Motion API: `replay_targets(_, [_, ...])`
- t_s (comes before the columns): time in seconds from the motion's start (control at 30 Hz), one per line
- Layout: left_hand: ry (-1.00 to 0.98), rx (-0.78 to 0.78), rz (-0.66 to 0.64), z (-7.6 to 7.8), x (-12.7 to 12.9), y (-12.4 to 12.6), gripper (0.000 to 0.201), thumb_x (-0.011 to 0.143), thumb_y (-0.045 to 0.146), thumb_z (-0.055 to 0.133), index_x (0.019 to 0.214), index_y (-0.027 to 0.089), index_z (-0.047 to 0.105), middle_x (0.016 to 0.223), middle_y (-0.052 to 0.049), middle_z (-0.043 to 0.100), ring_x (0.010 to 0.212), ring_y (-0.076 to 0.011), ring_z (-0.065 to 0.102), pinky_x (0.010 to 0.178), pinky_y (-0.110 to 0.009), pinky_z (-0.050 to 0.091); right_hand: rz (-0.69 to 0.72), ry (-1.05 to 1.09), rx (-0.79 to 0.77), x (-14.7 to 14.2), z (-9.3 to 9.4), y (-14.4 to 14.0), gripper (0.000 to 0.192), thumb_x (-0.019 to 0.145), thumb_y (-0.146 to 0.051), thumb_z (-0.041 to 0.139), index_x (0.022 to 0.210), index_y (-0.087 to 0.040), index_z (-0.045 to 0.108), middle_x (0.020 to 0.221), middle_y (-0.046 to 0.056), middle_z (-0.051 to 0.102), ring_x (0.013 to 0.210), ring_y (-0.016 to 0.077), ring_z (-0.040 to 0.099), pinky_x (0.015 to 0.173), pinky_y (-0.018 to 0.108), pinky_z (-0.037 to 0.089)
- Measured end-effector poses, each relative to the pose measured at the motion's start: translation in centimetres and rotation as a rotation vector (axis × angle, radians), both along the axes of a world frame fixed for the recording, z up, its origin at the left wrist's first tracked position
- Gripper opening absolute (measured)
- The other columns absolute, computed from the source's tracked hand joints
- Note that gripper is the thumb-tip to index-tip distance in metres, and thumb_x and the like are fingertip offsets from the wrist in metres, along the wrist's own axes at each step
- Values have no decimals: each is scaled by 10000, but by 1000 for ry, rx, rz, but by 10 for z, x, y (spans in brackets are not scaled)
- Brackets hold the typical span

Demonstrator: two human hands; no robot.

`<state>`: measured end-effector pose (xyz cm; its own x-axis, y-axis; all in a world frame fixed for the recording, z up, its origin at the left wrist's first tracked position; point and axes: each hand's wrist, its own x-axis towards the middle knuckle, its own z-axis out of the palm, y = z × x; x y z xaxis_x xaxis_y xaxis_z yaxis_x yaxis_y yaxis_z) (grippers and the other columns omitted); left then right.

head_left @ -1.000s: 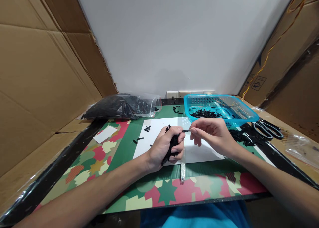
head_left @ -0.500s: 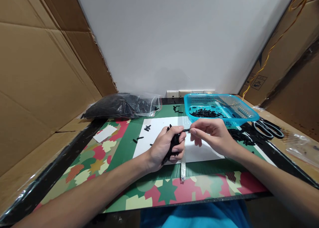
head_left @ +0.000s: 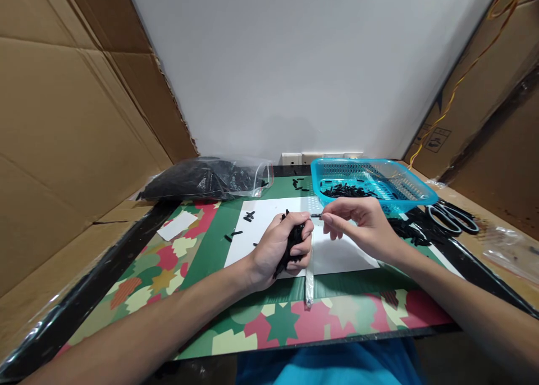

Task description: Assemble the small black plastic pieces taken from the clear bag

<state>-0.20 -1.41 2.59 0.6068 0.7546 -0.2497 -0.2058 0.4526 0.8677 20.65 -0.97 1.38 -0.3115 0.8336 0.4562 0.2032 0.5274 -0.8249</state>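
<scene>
My left hand (head_left: 282,244) is closed round a bunch of short black strips (head_left: 290,253), whose ends stick out above and below the fist. Between the thumb and fingertips of my right hand (head_left: 357,225) is one thin black piece (head_left: 316,215), which points toward my left thumb. The two hands almost meet over a white sheet of paper (head_left: 337,256). Below my left fist, a narrow strip in clear wrapping (head_left: 309,292) lies on the sheet and the green mat. What the black pieces are made of I cannot make out.
A blue basket (head_left: 421,194) with black pieces stands at the back right, scissors (head_left: 446,219) beside it. A clear bag of black material (head_left: 202,180) lies at the back left. Loose black pieces (head_left: 249,216) dot the sheet. Cardboard walls (head_left: 76,121) flank the table.
My right hand has drawn slightly away from my left, and the black piece in its fingertips now shows apart from my left thumb. My left hand has hardly moved.
</scene>
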Motion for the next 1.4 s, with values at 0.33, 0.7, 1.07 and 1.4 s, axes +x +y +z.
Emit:
replay_targets(0.33, [55,-34,65,-6,-1,4,318,921,468,592,756,226,469,492,93,377,350,-69,312,346,-156,226,-731,-375,429,41,0,30,186,956,-340,712,1093,-215,715,937,75,693,928,294,600,825,427,464])
replay_targets(0.7, [162,56,85,-14,9,-5,469,913,607,633,715,224,449,484,95,357,350,-68,351,349,-155,214,-112,-367,711,-22,-19,-18,51,1031,-229,657,1007,-223,702,825,57,720,754,221,558,714,386,428])
replay_targets(1.07, [199,35,96,-19,7,-2,426,920,612,602,806,202,575,528,86,398,377,-61,340,364,-148,234,-144,-288,580,-21,-28,-13,102,993,-173,624,966,-229,705,753,33,695,668,197,617,646,347,465])
replay_targets(1.4, [150,-67,81,-16,6,-1,377,936,557,588,776,230,492,518,94,371,360,-63,305,353,-157,184,-214,-140,365,-12,-22,-7,76,1015,-217,640,956,-219,687,787,31,738,592,156,660,557,276,539])
